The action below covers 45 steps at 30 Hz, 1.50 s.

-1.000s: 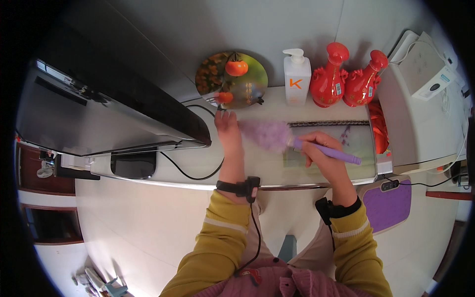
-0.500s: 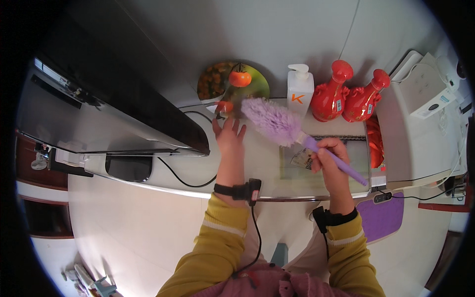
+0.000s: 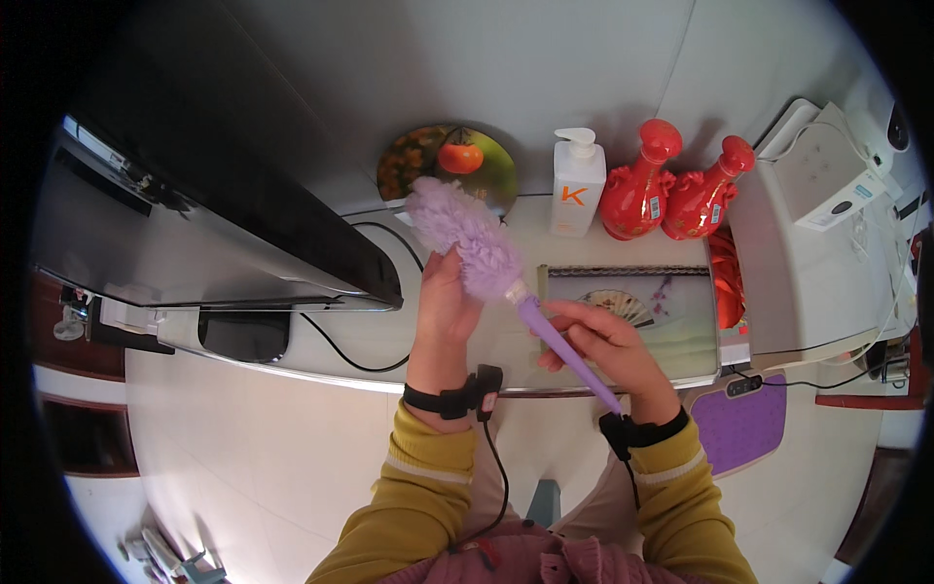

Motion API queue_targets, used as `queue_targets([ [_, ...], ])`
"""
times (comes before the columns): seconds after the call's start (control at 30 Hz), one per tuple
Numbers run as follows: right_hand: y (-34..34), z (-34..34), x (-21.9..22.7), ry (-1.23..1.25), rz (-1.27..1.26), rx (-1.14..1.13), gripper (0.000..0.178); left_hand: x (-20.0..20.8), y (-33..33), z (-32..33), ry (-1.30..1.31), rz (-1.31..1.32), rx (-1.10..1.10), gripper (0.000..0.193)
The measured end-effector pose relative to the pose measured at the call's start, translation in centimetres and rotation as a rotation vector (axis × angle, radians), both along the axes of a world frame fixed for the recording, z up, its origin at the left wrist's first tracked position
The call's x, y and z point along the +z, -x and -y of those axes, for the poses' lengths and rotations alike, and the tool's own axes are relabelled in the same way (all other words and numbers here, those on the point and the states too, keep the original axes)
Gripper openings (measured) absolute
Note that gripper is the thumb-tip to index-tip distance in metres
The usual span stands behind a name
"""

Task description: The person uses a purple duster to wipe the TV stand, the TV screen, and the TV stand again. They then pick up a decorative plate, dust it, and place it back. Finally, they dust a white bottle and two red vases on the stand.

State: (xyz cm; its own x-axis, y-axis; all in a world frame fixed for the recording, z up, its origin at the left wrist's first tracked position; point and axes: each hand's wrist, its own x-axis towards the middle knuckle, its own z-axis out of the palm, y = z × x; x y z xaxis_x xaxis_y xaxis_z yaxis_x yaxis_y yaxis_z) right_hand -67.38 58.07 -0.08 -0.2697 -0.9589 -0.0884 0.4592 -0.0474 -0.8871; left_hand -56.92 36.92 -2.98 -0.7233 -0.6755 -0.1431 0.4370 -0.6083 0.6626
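Observation:
A duster with a fluffy lilac head (image 3: 477, 238) and a purple handle (image 3: 574, 360) lies slantwise across the middle of the view. Round the handle, my right hand (image 3: 618, 346) is closed, fingers on both sides of it. My left hand (image 3: 448, 307) is up against the near left side of the fluffy head, which hides most of its fingertips; whether they grip it I cannot tell. Just behind the head leans a round plate-like picture (image 3: 501, 165) with an orange-red fruit on it, its lower part covered by the fluff.
A white pump bottle (image 3: 574, 209) and two red vases (image 3: 634, 200) stand along the wall. Near them lies a glassy panel with a fan picture (image 3: 671, 336). At left looms a black television (image 3: 292, 224) with a cable (image 3: 341, 346); a white box (image 3: 837, 180) is at right.
The duster has moved left and toward me, and its head now meets my left hand, which has drawn back from the round picture. My right hand has shifted left and nearer.

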Motion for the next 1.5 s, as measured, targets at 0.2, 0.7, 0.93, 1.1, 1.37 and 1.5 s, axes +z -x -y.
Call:
queue_targets([
  [0.2,0.8,-0.6,0.3,-0.098,-0.686,-0.05,0.048,0.3,0.6,-0.1,0.052,-0.072,0.123,0.042],
  [0.7,1.3,3.2,-2.0,-0.094,-1.275,-0.545,0.048,-1.5,1.1,2.4,-0.034,0.229,0.272,0.07],
  [0.93,1.7,2.5,-1.1,-0.196,-1.272,-0.282,0.044,-1.7,0.6,3.0,-0.06,0.126,0.191,0.072],
  [1.1,1.8,2.8,0.0,-0.075,-1.212,-0.562,0.047,-1.4,0.7,2.6,-0.111,0.206,0.244,0.072],
  [1.37,0.8,3.8,-0.8,-0.087,-1.291,-0.368,0.05,-1.6,0.5,2.9,-0.101,0.126,0.162,0.068],
  [1.5,0.5,3.9,-0.4,-0.083,-1.2,-0.44,0.046,-1.6,0.7,2.7,-0.172,0.16,0.198,0.066],
])
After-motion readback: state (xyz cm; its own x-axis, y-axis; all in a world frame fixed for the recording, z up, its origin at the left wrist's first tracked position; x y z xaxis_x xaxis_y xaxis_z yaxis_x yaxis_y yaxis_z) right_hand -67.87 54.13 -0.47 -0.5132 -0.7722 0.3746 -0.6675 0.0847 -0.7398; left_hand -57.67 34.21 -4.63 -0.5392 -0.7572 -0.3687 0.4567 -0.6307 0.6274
